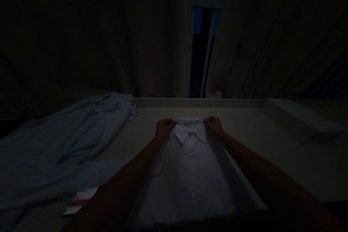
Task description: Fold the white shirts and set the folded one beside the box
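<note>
Left hand (164, 129) pinching shirt (191, 174) collar, left end | right hand (214, 126) pinching right end | shirt flat on tabletop (285, 152)

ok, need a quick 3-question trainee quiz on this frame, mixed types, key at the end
1. True or false: the white shirt lies front up, collar away from the person.
2. Where do the left hand and right hand grip the shirt? A) hem B) either end of the collar C) cuffs
3. Fill in: the heap of pale blue cloth lies to the person's ____ on the table.

Key: 1 true; 2 B; 3 left.
</note>
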`<state>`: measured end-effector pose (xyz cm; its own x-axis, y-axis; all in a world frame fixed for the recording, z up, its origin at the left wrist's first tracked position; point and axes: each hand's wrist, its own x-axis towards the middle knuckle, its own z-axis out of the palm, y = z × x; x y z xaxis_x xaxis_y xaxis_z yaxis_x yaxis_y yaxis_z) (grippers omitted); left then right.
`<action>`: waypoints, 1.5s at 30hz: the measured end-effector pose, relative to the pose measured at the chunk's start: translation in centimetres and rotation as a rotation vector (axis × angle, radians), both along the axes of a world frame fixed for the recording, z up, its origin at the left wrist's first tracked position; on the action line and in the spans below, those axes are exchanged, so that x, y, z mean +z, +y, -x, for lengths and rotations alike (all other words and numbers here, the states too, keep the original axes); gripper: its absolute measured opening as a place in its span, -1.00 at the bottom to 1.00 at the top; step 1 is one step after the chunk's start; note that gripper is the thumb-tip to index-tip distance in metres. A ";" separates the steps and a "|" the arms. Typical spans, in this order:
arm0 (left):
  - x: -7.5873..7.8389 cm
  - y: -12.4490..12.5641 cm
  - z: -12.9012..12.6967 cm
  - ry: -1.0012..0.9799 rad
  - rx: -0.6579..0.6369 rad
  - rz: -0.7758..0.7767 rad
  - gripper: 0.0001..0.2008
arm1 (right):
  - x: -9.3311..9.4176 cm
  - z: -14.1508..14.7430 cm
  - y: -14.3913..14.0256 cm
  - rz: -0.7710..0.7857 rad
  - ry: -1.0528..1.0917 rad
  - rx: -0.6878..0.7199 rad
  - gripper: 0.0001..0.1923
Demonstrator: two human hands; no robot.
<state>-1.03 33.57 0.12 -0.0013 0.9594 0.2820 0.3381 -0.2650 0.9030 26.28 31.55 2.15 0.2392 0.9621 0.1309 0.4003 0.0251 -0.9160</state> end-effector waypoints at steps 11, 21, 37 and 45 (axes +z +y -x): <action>0.4 -0.2 -0.6 0.154 0.008 -0.092 -0.78 | 0.3 -0.4 -1.2 -0.027 0.001 0.166 -0.72; 1.4 -0.8 -2.1 0.355 -0.057 -0.074 -0.64 | 0.0 -0.4 -0.9 -0.075 0.017 0.148 -0.66; 1.8 -1.2 -1.8 0.463 -0.054 -0.218 -0.71 | 2.4 1.5 -1.0 -0.077 -0.395 0.312 -0.72; 3.1 -1.2 -2.8 0.600 -0.117 -0.215 -0.68 | 3.0 3.0 -1.3 -0.190 -0.570 0.038 -0.65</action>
<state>1.75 32.39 3.25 0.3178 0.8658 0.3865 0.7255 -0.4845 0.4887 23.30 30.29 5.18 0.0468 0.9156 0.3993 0.8228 0.1913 -0.5352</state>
